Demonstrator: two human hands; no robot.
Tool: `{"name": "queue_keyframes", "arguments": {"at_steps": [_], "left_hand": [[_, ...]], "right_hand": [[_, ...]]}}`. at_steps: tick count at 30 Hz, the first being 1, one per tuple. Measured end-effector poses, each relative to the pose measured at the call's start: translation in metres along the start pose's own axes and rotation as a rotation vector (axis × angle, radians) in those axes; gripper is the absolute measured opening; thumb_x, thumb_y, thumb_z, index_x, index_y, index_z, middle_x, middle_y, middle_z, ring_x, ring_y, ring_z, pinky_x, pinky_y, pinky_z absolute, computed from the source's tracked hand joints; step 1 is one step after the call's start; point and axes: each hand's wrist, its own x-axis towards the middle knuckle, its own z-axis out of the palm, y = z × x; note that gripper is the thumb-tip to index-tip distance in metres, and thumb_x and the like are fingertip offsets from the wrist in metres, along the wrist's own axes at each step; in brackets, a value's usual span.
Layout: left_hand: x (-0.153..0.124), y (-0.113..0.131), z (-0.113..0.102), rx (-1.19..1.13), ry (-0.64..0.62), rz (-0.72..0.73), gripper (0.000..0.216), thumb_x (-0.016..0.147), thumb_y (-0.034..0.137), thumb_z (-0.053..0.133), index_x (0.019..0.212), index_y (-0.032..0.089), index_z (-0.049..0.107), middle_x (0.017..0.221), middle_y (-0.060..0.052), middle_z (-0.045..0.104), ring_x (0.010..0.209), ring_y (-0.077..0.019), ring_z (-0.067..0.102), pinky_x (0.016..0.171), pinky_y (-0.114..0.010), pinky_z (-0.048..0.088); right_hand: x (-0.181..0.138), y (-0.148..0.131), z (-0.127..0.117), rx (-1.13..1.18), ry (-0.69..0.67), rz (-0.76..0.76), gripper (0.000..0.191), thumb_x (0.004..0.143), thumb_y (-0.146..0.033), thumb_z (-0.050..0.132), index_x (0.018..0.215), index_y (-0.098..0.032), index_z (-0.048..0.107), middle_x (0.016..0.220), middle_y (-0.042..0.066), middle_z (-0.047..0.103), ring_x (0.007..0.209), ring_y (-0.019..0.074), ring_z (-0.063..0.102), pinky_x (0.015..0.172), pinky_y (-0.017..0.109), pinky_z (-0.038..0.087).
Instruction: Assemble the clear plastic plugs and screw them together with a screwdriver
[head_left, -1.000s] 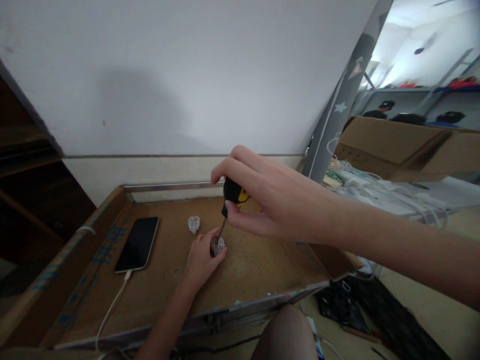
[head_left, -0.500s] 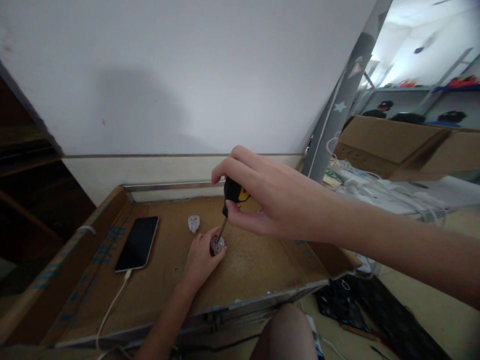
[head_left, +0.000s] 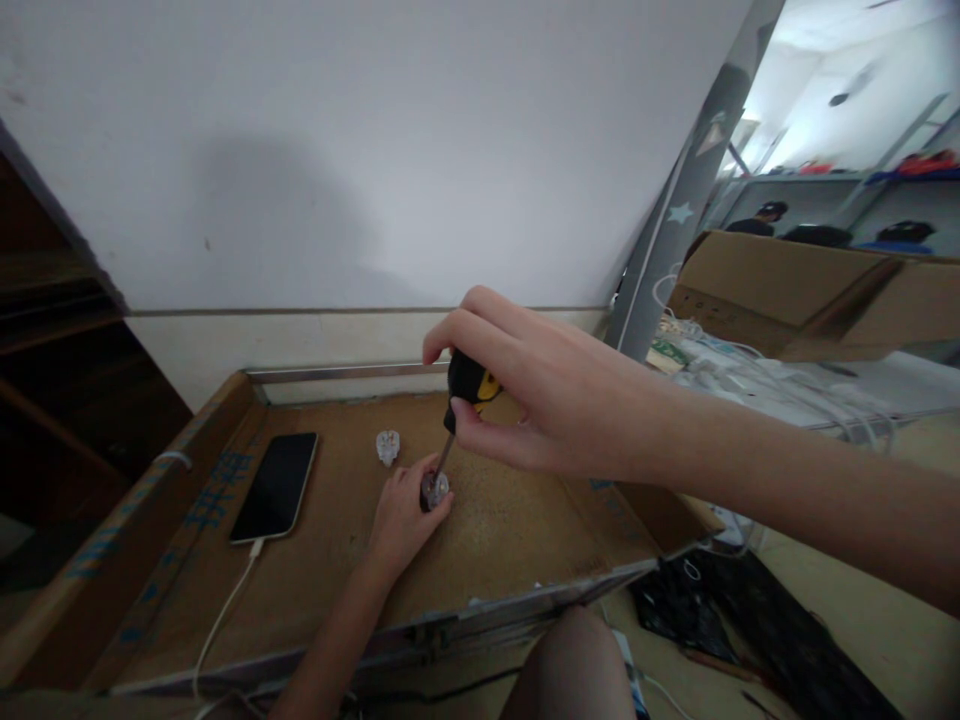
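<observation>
My right hand [head_left: 517, 385] is wrapped round the black and yellow handle of a screwdriver [head_left: 466, 388]. Its shaft slants down, and the tip meets a small, clear and dark round plug-like part [head_left: 435, 491]. That part is pinched between the thumb and fingers of my left hand [head_left: 405, 515], against the cardboard surface. Just beyond my left hand lies a clear plastic plug piece [head_left: 388, 447] with metal bits in it. Whether the screwdriver tip sits in a screw is too small to tell.
A phone [head_left: 275, 487] with a white cable [head_left: 225, 610] lies at the left of the cardboard-lined tray [head_left: 510, 540]. A white wall [head_left: 420, 150] rises behind. To the right are a cardboard box [head_left: 780, 285], tangled white cables [head_left: 795, 390] and people in the distance.
Almost nothing differs. Both hands keep their places, and the screwdriver stays on the part with at most a very slight shift of its handle.
</observation>
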Motion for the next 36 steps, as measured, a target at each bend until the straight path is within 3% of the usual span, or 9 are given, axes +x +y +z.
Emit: {"name": "queue_keyframes", "arguments": {"at_steps": [9, 16, 21, 25, 28, 32, 36], "left_hand": [[0.000, 0.000, 0.000, 0.004, -0.008, -0.003, 0.042, 0.077, 0.029, 0.062, 0.117, 0.019, 0.053, 0.091, -0.005, 0.063, 0.087, -0.0227, 0.058, 0.077, -0.035, 0.047], [-0.001, -0.007, 0.000, -0.024, 0.200, 0.079, 0.030, 0.084, 0.029, 0.057, 0.112, 0.021, 0.058, 0.099, -0.005, 0.067, 0.094, -0.0211, 0.061, 0.084, -0.036, 0.047], [-0.001, -0.014, -0.003, -0.061, 0.236, 0.081, 0.024, 0.086, 0.026, 0.054, 0.108, 0.023, 0.059, 0.095, -0.004, 0.070, 0.089, -0.0196, 0.065, 0.082, -0.035, 0.048], [0.004, -0.024, -0.011, -0.065, 0.241, 0.043, 0.032, 0.084, 0.025, 0.054, 0.117, 0.023, 0.054, 0.091, -0.003, 0.070, 0.091, -0.0203, 0.065, 0.085, -0.037, 0.049], [0.007, -0.032, -0.024, -0.054, 0.229, 0.057, 0.036, 0.085, 0.028, 0.052, 0.121, 0.022, 0.051, 0.102, -0.006, 0.068, 0.098, -0.0208, 0.063, 0.088, -0.038, 0.048], [-0.001, -0.045, -0.052, 0.051, 0.248, 0.053, 0.039, 0.087, 0.038, 0.048, 0.122, 0.019, 0.050, 0.113, -0.010, 0.064, 0.104, -0.0235, 0.060, 0.091, -0.041, 0.046], [-0.022, -0.068, -0.090, 0.261, 0.293, -0.085, 0.051, 0.085, 0.051, 0.041, 0.120, 0.017, 0.053, 0.113, -0.012, 0.063, 0.105, -0.0291, 0.057, 0.092, -0.044, 0.045]], "right_hand": [[0.000, 0.000, -0.004, -0.026, 0.015, -0.008, 0.025, 0.079, -0.018, 0.049, 0.104, -0.012, 0.049, 0.091, 0.003, 0.048, 0.077, 0.0124, 0.048, 0.069, 0.026, 0.044], [-0.001, 0.001, -0.014, -0.032, 0.085, 0.008, 0.023, 0.081, -0.020, 0.048, 0.104, -0.016, 0.047, 0.096, 0.002, 0.050, 0.080, 0.0116, 0.050, 0.071, 0.026, 0.045], [-0.006, 0.001, -0.021, -0.035, 0.122, 0.028, 0.026, 0.079, -0.021, 0.050, 0.104, -0.015, 0.050, 0.094, 0.001, 0.049, 0.079, 0.0108, 0.052, 0.071, 0.026, 0.046], [-0.019, 0.005, -0.031, -0.060, 0.212, 0.071, 0.024, 0.079, -0.019, 0.051, 0.102, -0.016, 0.050, 0.090, 0.002, 0.049, 0.076, 0.0112, 0.051, 0.070, 0.026, 0.046], [-0.039, 0.010, -0.033, -0.101, 0.300, 0.164, 0.025, 0.077, -0.018, 0.053, 0.102, -0.017, 0.051, 0.089, 0.003, 0.051, 0.078, 0.0130, 0.051, 0.070, 0.027, 0.046], [-0.087, 0.015, -0.004, -0.149, 0.461, 0.325, 0.022, 0.076, -0.019, 0.057, 0.097, -0.018, 0.052, 0.087, 0.003, 0.053, 0.080, 0.0153, 0.051, 0.070, 0.028, 0.046], [-0.148, -0.002, 0.068, -0.247, 0.704, 0.569, 0.021, 0.076, -0.020, 0.063, 0.093, -0.020, 0.051, 0.089, 0.005, 0.054, 0.082, 0.0181, 0.054, 0.071, 0.033, 0.047]]}}
